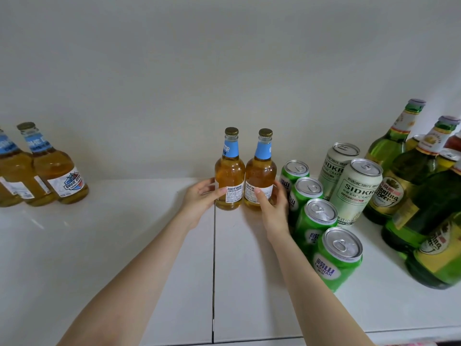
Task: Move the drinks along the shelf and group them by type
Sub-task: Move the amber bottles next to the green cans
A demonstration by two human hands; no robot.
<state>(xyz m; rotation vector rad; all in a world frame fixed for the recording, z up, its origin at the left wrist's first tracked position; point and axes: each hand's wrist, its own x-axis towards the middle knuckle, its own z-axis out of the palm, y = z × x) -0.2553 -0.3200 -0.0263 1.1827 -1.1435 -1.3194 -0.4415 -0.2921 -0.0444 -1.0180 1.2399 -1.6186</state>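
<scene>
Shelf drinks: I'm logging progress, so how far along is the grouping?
Done: green cans, white cans and green bottles look grouped at right. In hand: left hand and right hand grip the mid-shelf amber bottles, one each. Left: moving both to the far-left bottles.

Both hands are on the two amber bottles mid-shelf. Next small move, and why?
Probably slide both bottles leftward along the shelf. The left hand grips the left amber bottle and the right hand grips the right amber bottle. Both stand upright next to the green cans, while the matching blue-necked bottles stand far to the left.
</scene>
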